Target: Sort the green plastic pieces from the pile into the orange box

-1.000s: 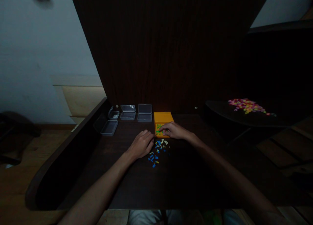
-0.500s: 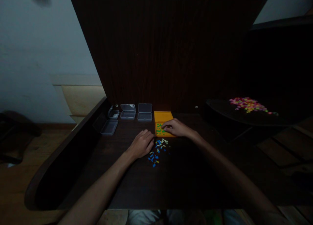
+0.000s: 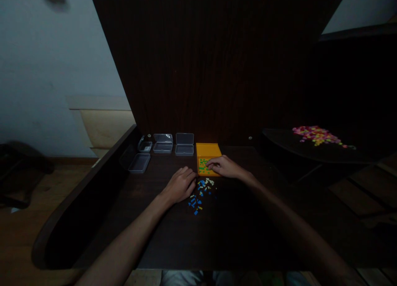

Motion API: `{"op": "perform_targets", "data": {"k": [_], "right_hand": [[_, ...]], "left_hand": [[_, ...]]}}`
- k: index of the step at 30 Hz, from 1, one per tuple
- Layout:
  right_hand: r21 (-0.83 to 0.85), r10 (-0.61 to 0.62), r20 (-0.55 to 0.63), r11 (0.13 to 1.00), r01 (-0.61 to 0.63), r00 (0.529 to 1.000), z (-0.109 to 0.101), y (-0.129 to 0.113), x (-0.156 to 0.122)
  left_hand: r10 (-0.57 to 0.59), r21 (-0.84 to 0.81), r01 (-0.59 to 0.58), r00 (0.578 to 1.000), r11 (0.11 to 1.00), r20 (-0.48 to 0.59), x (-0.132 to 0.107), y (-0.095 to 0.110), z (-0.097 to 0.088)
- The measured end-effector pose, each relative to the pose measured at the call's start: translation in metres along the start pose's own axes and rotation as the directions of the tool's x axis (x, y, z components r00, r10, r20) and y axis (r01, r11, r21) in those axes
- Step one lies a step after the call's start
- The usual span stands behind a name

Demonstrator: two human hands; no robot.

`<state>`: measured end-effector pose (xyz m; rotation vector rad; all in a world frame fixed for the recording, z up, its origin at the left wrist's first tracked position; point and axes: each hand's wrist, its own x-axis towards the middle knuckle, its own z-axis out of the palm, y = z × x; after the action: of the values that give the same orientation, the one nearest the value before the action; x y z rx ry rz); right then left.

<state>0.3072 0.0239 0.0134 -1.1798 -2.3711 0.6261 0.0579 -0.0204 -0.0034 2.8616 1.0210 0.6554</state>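
Observation:
An orange baseplate (image 3: 207,150) lies flat on the dark table, with small green pieces pressed on its near half. My right hand (image 3: 226,167) rests on the plate's near right part, fingers curled and pinched together over the green pieces; what they hold is too small to see. My left hand (image 3: 180,185) lies on the table just left of a loose heap of tiny blue, white and yellow bricks (image 3: 200,193), its fingers curled under in a loose fist.
Several clear plastic boxes (image 3: 184,138) stand open in a row at the back left. A pile of pink and yellow pieces (image 3: 316,135) sits on a raised dark shelf at right. The dark table (image 3: 173,232) ends at a curved raised rim on the left.
My right hand has shifted slightly over the baseplate, its fingertips moving a little up and right. The left hand stays put.

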Motion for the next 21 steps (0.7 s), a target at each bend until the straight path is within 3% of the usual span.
{"op": "perform_targets", "data": {"k": [11, 21], "right_hand": [[0.099, 0.054, -0.048, 0.994, -0.049, 0.997, -0.006, 0.0, -0.008], [0.107, -0.047, -0.019, 0.993, 0.049, 0.999, 0.011, -0.003, 0.004]], "left_hand": [[-0.014, 0.001, 0.014, 0.999, 1.0, 0.029, -0.001, 0.001, -0.002], [-0.004, 0.007, 0.003, 0.999, 1.0, 0.037, 0.001, 0.0, 0.0]]}}
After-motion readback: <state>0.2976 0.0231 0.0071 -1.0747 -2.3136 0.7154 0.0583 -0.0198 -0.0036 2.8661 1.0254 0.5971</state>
